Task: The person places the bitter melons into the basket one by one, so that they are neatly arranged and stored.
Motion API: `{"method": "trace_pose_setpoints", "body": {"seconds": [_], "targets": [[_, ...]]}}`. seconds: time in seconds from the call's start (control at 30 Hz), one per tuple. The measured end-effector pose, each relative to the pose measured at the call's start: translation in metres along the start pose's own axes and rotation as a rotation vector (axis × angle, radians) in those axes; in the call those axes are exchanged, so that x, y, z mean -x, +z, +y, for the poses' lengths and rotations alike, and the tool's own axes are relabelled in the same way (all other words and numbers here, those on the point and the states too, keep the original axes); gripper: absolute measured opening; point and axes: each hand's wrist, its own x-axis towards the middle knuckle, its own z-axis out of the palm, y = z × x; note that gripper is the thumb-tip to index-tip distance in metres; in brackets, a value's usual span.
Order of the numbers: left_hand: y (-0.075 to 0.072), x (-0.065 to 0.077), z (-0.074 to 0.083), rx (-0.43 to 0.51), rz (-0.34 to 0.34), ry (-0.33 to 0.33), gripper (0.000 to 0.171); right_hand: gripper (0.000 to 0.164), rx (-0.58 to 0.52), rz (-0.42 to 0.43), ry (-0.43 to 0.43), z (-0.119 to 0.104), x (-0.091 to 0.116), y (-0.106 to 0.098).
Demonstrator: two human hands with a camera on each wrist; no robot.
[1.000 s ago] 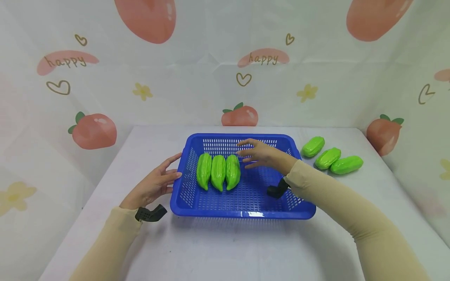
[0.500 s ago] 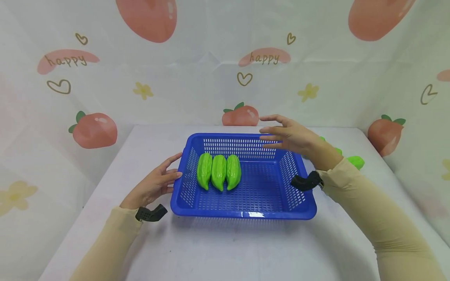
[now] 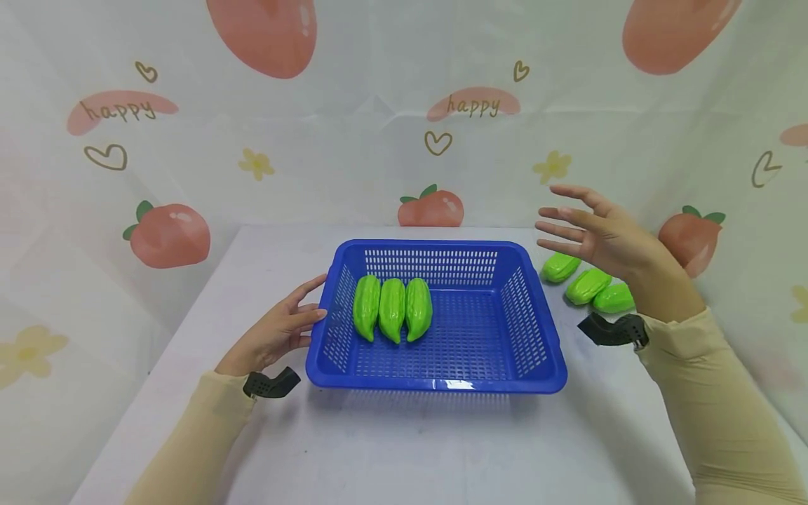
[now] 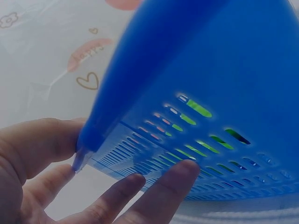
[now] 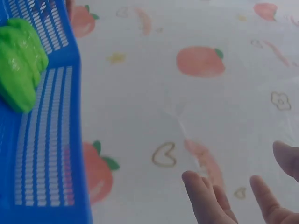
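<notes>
A blue plastic basket (image 3: 435, 386) sits on the table with three green bitter melons (image 3: 393, 308) side by side in its left half. At its left side is my left hand (image 3: 278, 330), fingers spread and fairly straight, with fingertips at the rim. In the left wrist view the thumb (image 4: 46, 140) meets the rim and other fingers extend beneath it along the slotted outer wall. My right hand (image 3: 606, 235) is raised beyond the basket's right end, fingers spread, holding nothing. In the head view it partly overlaps three more bitter melons (image 3: 587, 286) on the table.
Behind the table (image 3: 429, 449) hangs a pale backdrop cloth (image 3: 353, 175) printed with peaches, hearts and flowers. The three outer bitter melons lie close together off the basket's back right corner. The white table surface extends in front of the basket.
My right hand has risen out of the basket and moved right, past its right rim, to above the outer bitter melons. The left hand, basket and bitter melons have stayed in place.
</notes>
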Motion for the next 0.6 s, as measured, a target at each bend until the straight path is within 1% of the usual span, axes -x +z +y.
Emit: {"method": "trace_pose_setpoints", "body": {"seconds": [0.1,0.2,0.33,0.43,0.57,0.6], "targets": [[-0.001,0.000,-0.001,0.001,-0.009,0.006,0.078,0.039,0.034,0.073,-0.011,0.004,0.010,-0.013],[-0.001,-0.001,-0.001,0.001,-0.014,0.014,0.077,0.038,-0.022,0.115,-0.032,0.009,0.021,-0.030],[-0.001,-0.001,-0.001,-0.002,-0.010,0.014,0.077,0.035,-0.209,0.160,-0.072,0.018,0.036,-0.054],[0.000,-0.001,-0.002,0.011,-0.016,0.016,0.077,0.035,-0.352,0.174,-0.091,0.025,0.047,-0.072],[0.002,-0.001,-0.001,0.023,-0.021,0.020,0.077,0.034,-0.489,0.197,-0.109,0.035,0.061,-0.094],[0.002,-0.001,-0.001,0.021,-0.019,0.020,0.077,0.033,-0.503,0.205,-0.115,0.038,0.064,-0.099]]}}
